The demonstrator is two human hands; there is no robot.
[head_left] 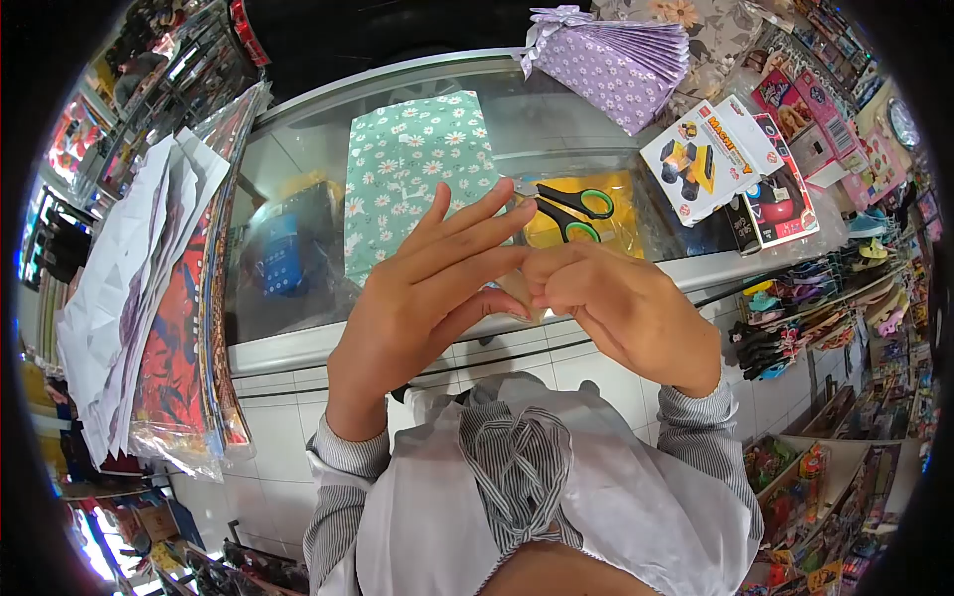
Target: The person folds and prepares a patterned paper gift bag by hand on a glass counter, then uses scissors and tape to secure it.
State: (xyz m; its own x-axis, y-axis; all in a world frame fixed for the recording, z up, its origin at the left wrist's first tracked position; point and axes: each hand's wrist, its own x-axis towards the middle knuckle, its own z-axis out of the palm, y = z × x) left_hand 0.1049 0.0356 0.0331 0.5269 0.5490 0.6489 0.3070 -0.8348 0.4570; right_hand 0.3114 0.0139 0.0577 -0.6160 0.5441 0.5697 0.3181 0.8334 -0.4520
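Note:
Over the front edge of the glass counter, my left hand [429,273] has its outer fingers spread. Its thumb and index finger come together against my right hand [621,303], whose fingers are curled in a pinch. Between the fingertips shows a small pale, see-through piece [517,285]; its kind I cannot make out. Beneath and behind my left hand lies a flat green daisy-print paper packet [417,149]. Scissors [568,207] with black and green handles rest just beyond my fingertips, their blades partly hidden, on a yellow item in clear plastic [621,223].
A pleated purple floral paper piece [621,74] with a bow lies at the back right. Toy boxes [696,164] stand at the right end. Sheets of wrapping paper [149,268] hang over the left end. Under the glass [288,149] is a blue package [281,253].

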